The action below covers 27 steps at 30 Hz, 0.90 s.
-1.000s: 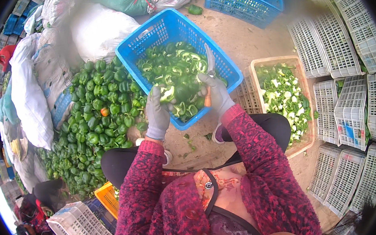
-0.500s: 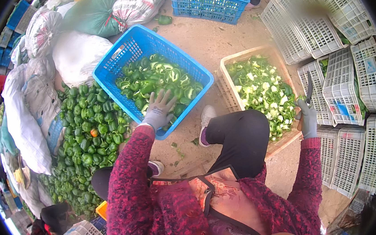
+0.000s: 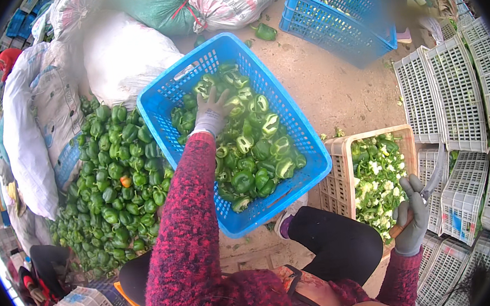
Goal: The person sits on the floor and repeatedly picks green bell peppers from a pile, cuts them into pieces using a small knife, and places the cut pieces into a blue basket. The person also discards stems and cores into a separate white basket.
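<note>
My left hand, in a grey glove, reaches into a blue plastic crate with its fingers spread over green peppers. Many of these peppers are cut open and show pale insides; others look whole. At the right, my gloved right hand grips a knife. The blade points up and away, and a bit of brown handle shows at the palm. Beside that hand stands a beige crate holding green pepper pieces and pale cores.
A heap of whole green peppers lies left of the blue crate, below stuffed sacks. Another blue crate stands at the far right. Stacked pale crates line the right side. My knee is close to both near crates.
My left hand has moved from the blue crate's near left side to its far left part. Peppers now spread toward the near end. My right hand has turned, knife still held. The whole view has shifted.
</note>
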### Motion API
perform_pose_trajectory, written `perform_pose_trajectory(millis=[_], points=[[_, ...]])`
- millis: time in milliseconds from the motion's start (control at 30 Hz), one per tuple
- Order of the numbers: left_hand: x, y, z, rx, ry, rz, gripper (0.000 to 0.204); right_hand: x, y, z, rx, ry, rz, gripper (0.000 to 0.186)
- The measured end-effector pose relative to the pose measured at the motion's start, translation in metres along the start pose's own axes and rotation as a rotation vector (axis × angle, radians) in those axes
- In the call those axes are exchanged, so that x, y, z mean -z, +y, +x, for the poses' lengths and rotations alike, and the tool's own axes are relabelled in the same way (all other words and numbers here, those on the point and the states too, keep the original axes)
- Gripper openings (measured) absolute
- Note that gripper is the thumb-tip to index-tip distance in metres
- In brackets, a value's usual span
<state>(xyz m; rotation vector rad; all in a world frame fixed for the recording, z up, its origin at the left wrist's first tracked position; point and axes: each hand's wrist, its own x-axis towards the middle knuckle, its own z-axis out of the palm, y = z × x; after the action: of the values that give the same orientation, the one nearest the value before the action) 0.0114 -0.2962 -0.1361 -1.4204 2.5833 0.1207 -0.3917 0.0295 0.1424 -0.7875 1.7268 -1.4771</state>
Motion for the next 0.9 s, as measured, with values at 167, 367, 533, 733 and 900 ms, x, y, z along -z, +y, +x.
perform_pose_trajectory(millis=[167,367,533,733,900], points=[[0.02,-0.026,0.009,0.338,0.336,-0.98,0.042,-0.071,-0.026,-0.017,-0.185,-0.206,0.268,0.042],[0.094,-0.153,-0.185,0.465,1.142,-1.266,0.036,-0.105,-0.021,-0.048,-0.411,-0.414,0.475,0.023],[-0.006,-0.214,-0.341,1.501,0.826,-0.796,0.038,-0.129,-0.002,-0.075,-0.451,-0.577,0.285,0.023],[-0.112,-0.184,-0.313,1.455,0.447,-0.681,0.046,-0.164,0.013,-0.072,-0.417,-0.518,0.11,0.028],[-0.126,-0.188,-0.283,1.296,-0.016,-0.517,0.06,-0.192,0.009,-0.077,-0.427,-0.441,0.089,0.032]])
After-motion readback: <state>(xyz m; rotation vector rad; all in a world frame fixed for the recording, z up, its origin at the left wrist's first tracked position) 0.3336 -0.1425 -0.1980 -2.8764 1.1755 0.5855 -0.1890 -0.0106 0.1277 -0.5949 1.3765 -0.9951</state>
